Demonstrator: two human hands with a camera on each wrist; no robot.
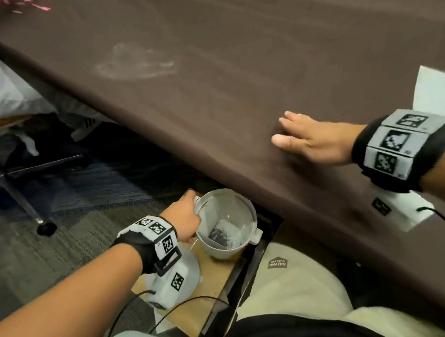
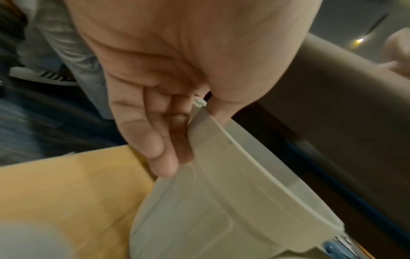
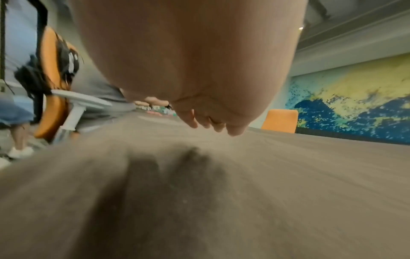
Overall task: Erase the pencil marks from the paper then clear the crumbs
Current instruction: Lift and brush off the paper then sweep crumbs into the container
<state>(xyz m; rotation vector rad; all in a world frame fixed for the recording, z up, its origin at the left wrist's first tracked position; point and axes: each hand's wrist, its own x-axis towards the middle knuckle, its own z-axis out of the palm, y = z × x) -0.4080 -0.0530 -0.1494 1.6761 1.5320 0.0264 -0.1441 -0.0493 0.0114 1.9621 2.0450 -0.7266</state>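
1. Two hands at work, and we're deep in the clean-up: the left hand [image 1: 183,220] pinches the rim of a grey plastic container [image 1: 226,223], thumb inside and fingers curled against the outer wall, holding it below the near edge of the table [image 1: 231,64].
2. Over on the right, the right hand [image 1: 312,137] lies flat and open on the dark tabletop, fingers straight and pointing left toward that edge, holding nothing. Looks to me like a sweeping stroke aimed at the container.
3. Inside the container there's a dark patch with pale specks, likely crumbs already caught, though I can't tell for sure.
4. The paper [image 1: 441,93] sits at the right, beyond the right wrist, only a corner showing. Whether its marks are gone I can't tell; no eraser in sight.
5. Judging by this, erasing appears finished and the crumb clearing is well along.
6. Still on the table: a pale smudge [image 1: 136,64] farther out to the left, well apart from the hand.
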